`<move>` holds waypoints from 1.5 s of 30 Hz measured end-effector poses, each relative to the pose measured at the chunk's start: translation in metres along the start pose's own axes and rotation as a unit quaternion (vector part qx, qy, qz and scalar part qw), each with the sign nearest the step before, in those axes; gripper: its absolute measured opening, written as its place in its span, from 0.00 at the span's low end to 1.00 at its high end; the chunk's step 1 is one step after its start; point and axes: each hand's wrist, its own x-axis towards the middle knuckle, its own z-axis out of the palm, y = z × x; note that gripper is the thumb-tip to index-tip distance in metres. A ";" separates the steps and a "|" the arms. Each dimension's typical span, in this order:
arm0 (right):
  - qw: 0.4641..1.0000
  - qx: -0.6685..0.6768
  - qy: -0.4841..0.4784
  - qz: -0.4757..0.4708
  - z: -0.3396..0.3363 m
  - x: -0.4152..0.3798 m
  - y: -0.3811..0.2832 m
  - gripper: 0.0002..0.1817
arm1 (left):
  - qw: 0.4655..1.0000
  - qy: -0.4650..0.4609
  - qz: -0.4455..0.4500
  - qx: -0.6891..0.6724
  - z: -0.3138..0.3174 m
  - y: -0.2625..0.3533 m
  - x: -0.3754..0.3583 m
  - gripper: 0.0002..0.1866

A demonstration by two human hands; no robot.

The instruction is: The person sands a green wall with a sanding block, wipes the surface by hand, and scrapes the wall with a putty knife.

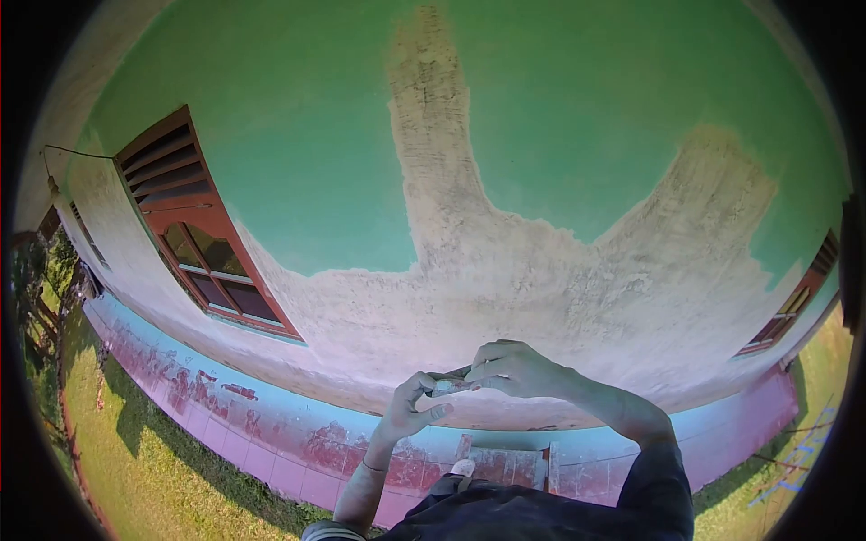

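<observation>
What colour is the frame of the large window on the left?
Reddish-brown window frame; it shows best in the head view.

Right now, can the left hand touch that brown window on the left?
Probably not: the window looks well off to the side, and the left hand is holding a small object beside the right hand.

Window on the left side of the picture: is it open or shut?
It looks shut: the window's panes lie flush within the brown frame, with nothing swung outward.
</observation>
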 end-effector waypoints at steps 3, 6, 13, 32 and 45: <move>0.996 -0.039 0.009 -0.084 -0.002 0.005 -0.009 0.15 | 0.993 -0.059 -0.014 -0.100 0.011 0.000 -0.003 0.23; 0.991 -0.057 -0.016 -0.118 -0.003 0.009 -0.020 0.19 | 0.981 -0.163 0.020 -0.098 0.009 -0.023 -0.007 0.30; 0.974 -0.159 -0.066 -0.146 -0.002 0.019 -0.025 0.18 | 0.966 -0.185 -0.168 -0.059 0.003 -0.014 -0.009 0.31; 0.908 -0.403 -0.031 -0.110 -0.055 0.096 0.021 0.32 | 0.978 0.194 0.008 -0.080 0.004 -0.022 0.051 0.27; 0.632 -0.666 0.394 -0.024 -0.325 0.206 0.087 0.30 | 0.689 0.318 0.189 0.623 -0.112 0.042 0.226 0.32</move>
